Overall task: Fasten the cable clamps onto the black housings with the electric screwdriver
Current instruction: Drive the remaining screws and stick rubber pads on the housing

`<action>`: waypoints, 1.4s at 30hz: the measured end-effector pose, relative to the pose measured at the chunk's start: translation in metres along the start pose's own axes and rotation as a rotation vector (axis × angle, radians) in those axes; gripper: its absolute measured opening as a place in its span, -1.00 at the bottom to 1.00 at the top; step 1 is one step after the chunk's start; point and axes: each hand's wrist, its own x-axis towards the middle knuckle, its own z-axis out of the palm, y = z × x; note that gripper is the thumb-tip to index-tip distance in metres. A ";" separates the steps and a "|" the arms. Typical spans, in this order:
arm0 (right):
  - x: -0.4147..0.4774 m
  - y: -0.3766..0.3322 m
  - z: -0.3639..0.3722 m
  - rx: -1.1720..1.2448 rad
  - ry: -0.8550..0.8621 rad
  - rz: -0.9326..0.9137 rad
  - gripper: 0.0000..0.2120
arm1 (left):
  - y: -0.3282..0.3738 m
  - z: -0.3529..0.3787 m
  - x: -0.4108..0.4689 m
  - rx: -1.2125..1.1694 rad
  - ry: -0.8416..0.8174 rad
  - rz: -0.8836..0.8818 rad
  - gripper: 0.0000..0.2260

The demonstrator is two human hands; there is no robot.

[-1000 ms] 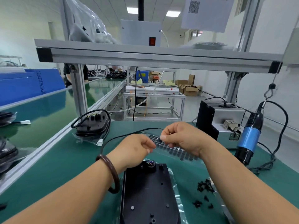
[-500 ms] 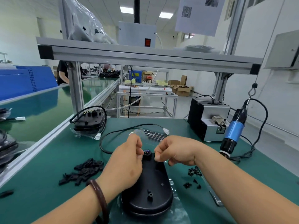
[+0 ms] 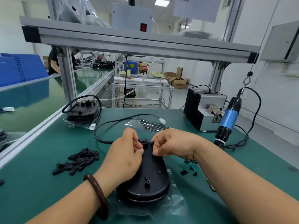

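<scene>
A black oval housing [image 3: 150,180] lies on clear plastic film in the middle of the green table. My left hand [image 3: 127,156] lies over its left side, fingers curled round the far end by the port with coloured wires [image 3: 143,140]. My right hand [image 3: 171,143] pinches thumb and forefinger together on the housing's far right corner; the small black pad between them is mostly hidden. A pile of black cable clamps [image 3: 79,160] lies to the left. The blue electric screwdriver [image 3: 229,118] hangs from a hook at the right, untouched.
Loose black screws [image 3: 189,169] lie right of the housing. A clear sheet of round black pads [image 3: 153,126] and the housing's black cable [image 3: 113,122] lie behind my hands. A second housing [image 3: 82,110] sits far left, a screw feeder box [image 3: 203,109] far right.
Both hands came down from the pad sheet, which they held in the air, onto the far end of the housing. The sheet now lies on the table behind them.
</scene>
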 end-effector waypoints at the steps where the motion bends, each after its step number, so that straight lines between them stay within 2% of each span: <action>1: -0.001 0.000 0.000 0.041 -0.003 -0.002 -0.72 | 0.000 0.000 0.000 -0.001 0.001 -0.004 -0.71; 5: -0.002 0.002 0.000 0.172 -0.012 0.012 -0.71 | 0.000 0.001 0.000 0.001 0.002 -0.010 -0.70; 15: 0.001 0.002 0.003 0.026 0.031 -0.025 -0.68 | 0.003 -0.001 -0.002 0.003 0.003 -0.023 -0.70; 21: 0.001 0.001 0.001 -0.035 0.022 -0.023 -0.74 | 0.003 -0.003 -0.003 -0.024 0.006 -0.003 -0.71; 24: 0.002 0.002 -0.001 -0.024 0.039 -0.011 -0.87 | 0.003 -0.007 -0.006 -0.044 -0.008 0.042 -0.72; 28: 0.003 0.003 -0.002 0.047 0.057 -0.043 -0.80 | 0.010 -0.010 -0.021 0.034 -0.057 0.194 -0.69; 31: 0.004 0.003 0.000 0.069 0.070 -0.040 -0.83 | 0.016 -0.010 -0.032 0.112 -0.113 0.274 -0.70; 36: 0.004 0.002 0.001 0.098 0.066 -0.028 -0.82 | 0.020 -0.010 -0.034 0.178 -0.190 0.286 -0.79; 40: 0.003 0.001 0.001 0.072 0.070 -0.026 -0.81 | 0.018 -0.009 -0.033 0.212 -0.158 0.309 -0.78; 42: 0.002 0.000 0.000 0.019 0.074 -0.028 -0.81 | 0.017 -0.009 -0.033 0.173 -0.113 0.267 -0.80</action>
